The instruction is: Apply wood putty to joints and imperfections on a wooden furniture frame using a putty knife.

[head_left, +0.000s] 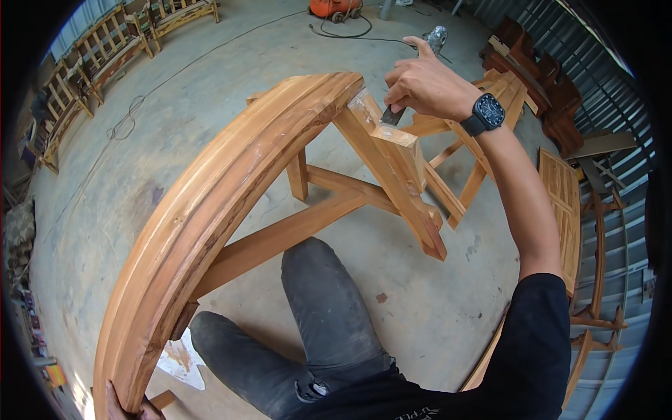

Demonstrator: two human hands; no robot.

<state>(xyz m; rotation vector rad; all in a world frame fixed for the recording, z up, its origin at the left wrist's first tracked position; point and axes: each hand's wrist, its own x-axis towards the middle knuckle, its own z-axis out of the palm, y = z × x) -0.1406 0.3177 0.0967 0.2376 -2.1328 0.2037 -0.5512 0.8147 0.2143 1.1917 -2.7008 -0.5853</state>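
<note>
- At 1 o'clock, the right hand (422, 82) has its grip closed, thumb and fingers curled about a dark flat tool (392, 115); the index finger points up. Most of the tool is hidden by the fingers, so its kind cannot be told.
- The tool's lower end is at a pale-smeared wooden block (397, 138); whether it touches the wood is hard to make out.
- Toward 7 to 8 o'clock, the left hand (133, 408) is mostly cut off by the lower rim. Its fingers show on either side of the board end; I cannot tell how tightly this grip has hold.
- The wooden table (231, 178) sweeps from 8 to 12 o'clock, bent by the lens, its top covering part of the legs.
- Just behind the raised finger, a silvery object (437, 38) is partly masked; whether it is held or stands beyond cannot be told.
- At 12 o'clock, an orange wheeled machine (334, 8) is cut by the top rim.
- At 2 o'clock, the forearm and a black watch (488, 113) partly cover a second wooden frame (476, 183).
- Near 7 to 8 o'clock, a white sheet (183, 362) shows between table and knee, its marks unclear.
</note>
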